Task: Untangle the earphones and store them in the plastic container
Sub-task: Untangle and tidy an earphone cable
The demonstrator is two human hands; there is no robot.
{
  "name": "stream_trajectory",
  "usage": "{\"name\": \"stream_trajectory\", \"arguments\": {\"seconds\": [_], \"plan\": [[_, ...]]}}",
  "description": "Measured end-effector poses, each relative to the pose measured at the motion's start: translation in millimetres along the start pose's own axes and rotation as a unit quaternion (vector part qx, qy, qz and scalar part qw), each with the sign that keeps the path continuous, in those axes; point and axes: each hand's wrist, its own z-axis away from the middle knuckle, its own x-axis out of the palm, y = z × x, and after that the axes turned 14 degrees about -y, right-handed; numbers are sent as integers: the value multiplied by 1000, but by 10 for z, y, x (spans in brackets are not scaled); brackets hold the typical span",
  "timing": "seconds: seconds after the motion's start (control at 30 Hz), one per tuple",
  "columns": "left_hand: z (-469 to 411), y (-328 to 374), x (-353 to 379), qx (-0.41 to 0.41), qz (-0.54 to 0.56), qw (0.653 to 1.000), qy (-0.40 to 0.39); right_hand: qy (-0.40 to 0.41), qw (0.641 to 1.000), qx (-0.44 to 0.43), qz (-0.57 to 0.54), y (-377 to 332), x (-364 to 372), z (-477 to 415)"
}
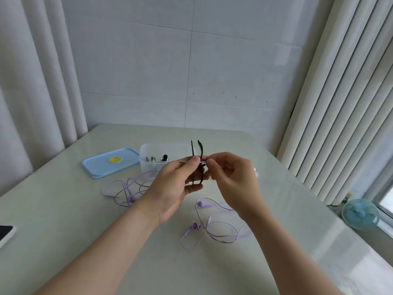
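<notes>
A folded black cable [200,149] is pinched between the left hand [174,184] and the right hand [231,179], raised in front of the plastic container [146,152].

The cable is gripped by the left hand's curled fingers and nipped at its middle by the right, seemingly so the bundle is kept together for storing. The container is left open just behind, its blue lid [110,165] set aside. Purple earphones [194,226] are left loosely tangled on the table [63,209]. The spot between the fingertips is blurred, and the container's contents cannot be identified.
</notes>
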Motion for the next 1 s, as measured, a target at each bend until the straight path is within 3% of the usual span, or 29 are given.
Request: {"name": "stream_trajectory", "arguments": {"seconds": [0.13, 0.27, 0.37, 0.53, 0.77, 0.9, 1.0], "plan": [[0, 17, -62, 17, -2, 1000, 4, 35, 998, 41, -41, -7, -41, 4], [51, 71, -42, 36, -47, 997, -58, -2, 993, 91, -81, -1, -27, 1], [72, 107, -50, 39, -74, 994, -64, -19, 993, 100, -59, -17, -22, -7], [84, 143, -84, 42, -203, 977, 39, -118, 983, 106, 89, 25, -3, 11], [62, 152, -136, 117, -212, 952, 189, -248, 956, 149, 49, -114, 107, 107], [26, 71, -272, 135, -376, 892, 212, -175, 981, 82, 0, -188, 84, 103], [29, -7, -251, 113, -409, 894, 144, -145, 988, 43, 9, -238, 29, 108]]}}
